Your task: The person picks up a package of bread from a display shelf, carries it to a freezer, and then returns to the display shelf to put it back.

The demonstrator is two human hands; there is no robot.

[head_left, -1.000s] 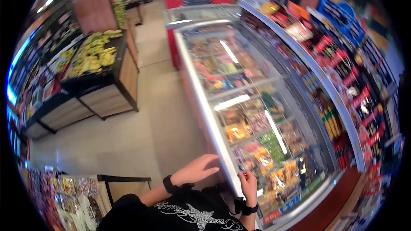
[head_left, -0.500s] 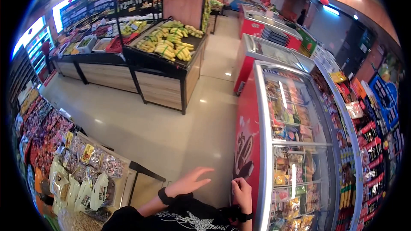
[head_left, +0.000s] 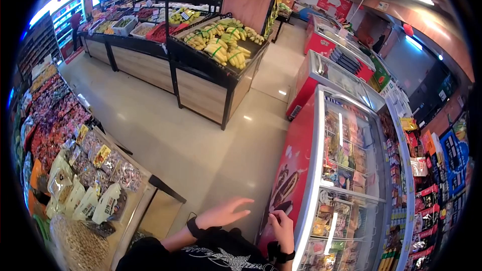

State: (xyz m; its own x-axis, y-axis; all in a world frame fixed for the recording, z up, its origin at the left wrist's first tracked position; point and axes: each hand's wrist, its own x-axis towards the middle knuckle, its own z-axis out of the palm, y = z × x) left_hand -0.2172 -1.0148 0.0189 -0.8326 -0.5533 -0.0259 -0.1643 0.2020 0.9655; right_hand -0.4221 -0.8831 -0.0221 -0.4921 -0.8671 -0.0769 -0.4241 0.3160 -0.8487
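My left hand (head_left: 225, 214) is held out in front of my body above the floor, fingers stretched and holding nothing. Close beside the red-sided chest freezer (head_left: 290, 173), my right hand (head_left: 282, 227) has its fingers curled together, and I see nothing in them. A gap separates the two hands. Dark bands circle both wrists. Nearest on the left is a display stand (head_left: 142, 193) with packaged goods, among them white-topped bags (head_left: 107, 204) and a big clear bag of light brown pieces (head_left: 80, 243).
Bunches of bananas (head_left: 221, 42) lie on a black-edged wooden stand (head_left: 203, 93) ahead. More freezers (head_left: 321, 73) line the right of the aisle floor (head_left: 211, 155). Shelves of packets (head_left: 424, 195) run along the far right. A person (head_left: 75, 29) stands far left.
My view has turned left and tilted, so the banana stand and freezers sit further right in it. Both hands keep nearly the same pose.
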